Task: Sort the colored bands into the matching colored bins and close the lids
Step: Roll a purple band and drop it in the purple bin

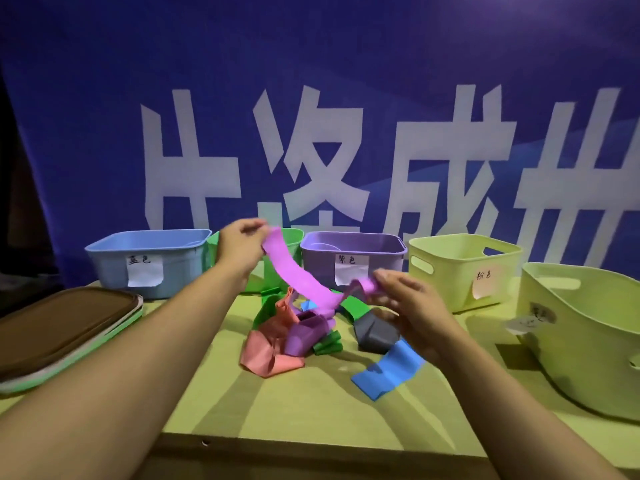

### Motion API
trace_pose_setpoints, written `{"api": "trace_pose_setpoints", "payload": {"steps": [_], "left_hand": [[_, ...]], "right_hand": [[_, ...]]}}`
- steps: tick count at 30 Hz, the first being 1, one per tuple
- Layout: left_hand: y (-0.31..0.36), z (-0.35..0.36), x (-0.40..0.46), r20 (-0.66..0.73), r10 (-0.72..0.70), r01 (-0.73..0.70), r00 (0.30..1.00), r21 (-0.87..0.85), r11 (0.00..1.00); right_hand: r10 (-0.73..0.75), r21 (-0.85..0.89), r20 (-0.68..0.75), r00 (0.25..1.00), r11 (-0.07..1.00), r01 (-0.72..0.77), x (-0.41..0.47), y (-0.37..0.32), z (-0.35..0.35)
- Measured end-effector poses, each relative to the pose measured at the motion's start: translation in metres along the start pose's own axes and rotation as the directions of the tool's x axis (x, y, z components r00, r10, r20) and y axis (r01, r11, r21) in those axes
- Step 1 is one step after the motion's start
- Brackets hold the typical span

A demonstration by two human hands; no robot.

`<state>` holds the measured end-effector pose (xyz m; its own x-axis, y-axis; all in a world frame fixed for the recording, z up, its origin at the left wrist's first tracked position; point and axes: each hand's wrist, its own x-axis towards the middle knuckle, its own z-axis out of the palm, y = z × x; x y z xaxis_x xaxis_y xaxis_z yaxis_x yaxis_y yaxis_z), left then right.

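Observation:
A long purple band stretches in the air between my two hands. My left hand pinches its upper end in front of the green bin. My right hand holds the lower end just above the pile. Beneath lie a pink band, a darker purple band, green bands, a grey band and a blue band. At the back stand a blue bin and a purple bin, each with a paper label.
Two pale yellow-green baskets, one at the back right and a larger one at the right edge, are open-topped. Stacked lids with a brown top lie at the left. A blue banner hangs behind the bins. The table's front edge runs below my forearms.

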<state>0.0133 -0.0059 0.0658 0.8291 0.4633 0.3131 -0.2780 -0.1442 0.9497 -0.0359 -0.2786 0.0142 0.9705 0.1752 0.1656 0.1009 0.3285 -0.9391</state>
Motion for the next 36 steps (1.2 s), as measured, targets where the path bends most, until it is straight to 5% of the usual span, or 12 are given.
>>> {"api": "trace_pose_setpoints", "payload": {"steps": [4,9,14,20,28,36], "left_hand": [[0.011,0.011,-0.029,0.293,0.132,-0.152,0.947,0.045,0.987],[0.036,0.023,-0.076,0.675,0.228,-0.343,0.702,0.040,0.939],[0.035,0.031,-0.077,0.587,0.350,-0.520,0.729,0.144,0.842],[0.055,0.033,-0.073,0.485,0.399,-0.475,0.778,0.037,0.879],[0.096,0.027,-0.070,0.447,0.473,-0.530,0.759,0.003,0.848],[0.117,0.024,-0.064,0.346,0.507,-0.511,0.789,-0.087,0.855]], "right_hand": [[0.011,0.005,0.088,0.996,1.000,-0.011,0.009,-0.024,0.017],[-0.072,-0.228,0.056,0.996,0.970,0.083,0.012,-0.027,0.031],[-0.166,-0.416,-0.018,0.986,0.898,0.144,0.011,-0.030,0.036],[-0.393,-0.484,0.018,0.919,0.802,0.352,0.011,-0.047,0.038],[-0.275,-0.461,0.195,0.941,0.821,0.335,0.015,-0.047,0.041],[-0.219,-0.441,0.205,0.954,0.849,0.290,0.008,-0.035,0.038]]}}
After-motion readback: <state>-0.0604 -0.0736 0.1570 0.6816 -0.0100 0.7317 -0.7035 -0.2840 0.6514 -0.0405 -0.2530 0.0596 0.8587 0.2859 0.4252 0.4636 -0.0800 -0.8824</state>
